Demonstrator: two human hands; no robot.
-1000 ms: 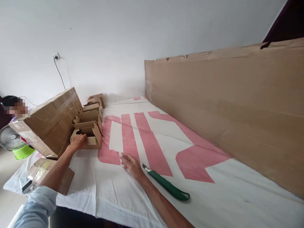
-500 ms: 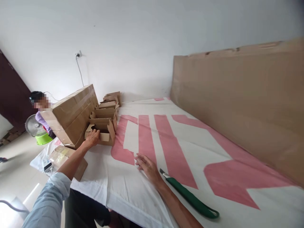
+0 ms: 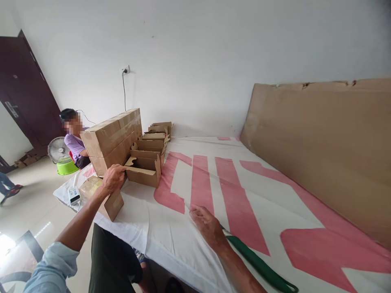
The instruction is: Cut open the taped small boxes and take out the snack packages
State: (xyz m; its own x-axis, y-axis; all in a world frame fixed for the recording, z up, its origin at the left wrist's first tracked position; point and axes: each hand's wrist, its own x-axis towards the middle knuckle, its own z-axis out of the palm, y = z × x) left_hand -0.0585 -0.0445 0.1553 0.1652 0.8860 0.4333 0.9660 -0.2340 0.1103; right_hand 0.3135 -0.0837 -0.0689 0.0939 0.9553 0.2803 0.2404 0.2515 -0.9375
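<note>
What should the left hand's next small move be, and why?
Probably draw the nearest small box toward the body: the left hand has a grip on its near flap, it sits open at the front of its row, and the right hand lies flat beside the green cutter.

L hand (image 3: 113,178) raised, now gripping small box (image 3: 143,173) flap
</note>
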